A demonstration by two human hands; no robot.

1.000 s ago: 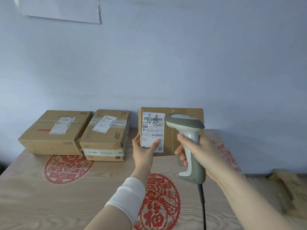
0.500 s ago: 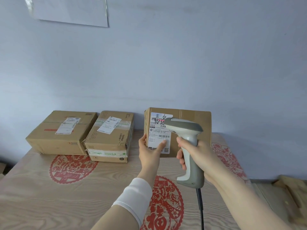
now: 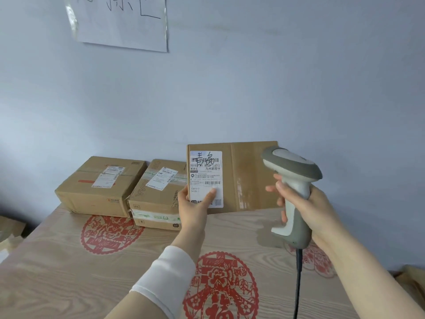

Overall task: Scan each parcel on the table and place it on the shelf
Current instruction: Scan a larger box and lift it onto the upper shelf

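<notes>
A brown cardboard parcel stands on edge on the table, its white shipping label facing me. My left hand grips its lower left corner, thumb across the label. My right hand holds a grey and white barcode scanner by its handle, to the right of the label, its head in front of the parcel's right edge. Two more brown parcels lie flat at the back left: one at the far left, another right beside it.
The wooden table carries red paper-cut prints. The scanner's black cable hangs down toward the front edge. A white sheet with handwriting is taped to the blue wall. Cardboard lies on the floor at the far right.
The scanner has moved right, off the label, so the whole label now shows. My left hand still holds the upright parcel. The view has tilted up.
</notes>
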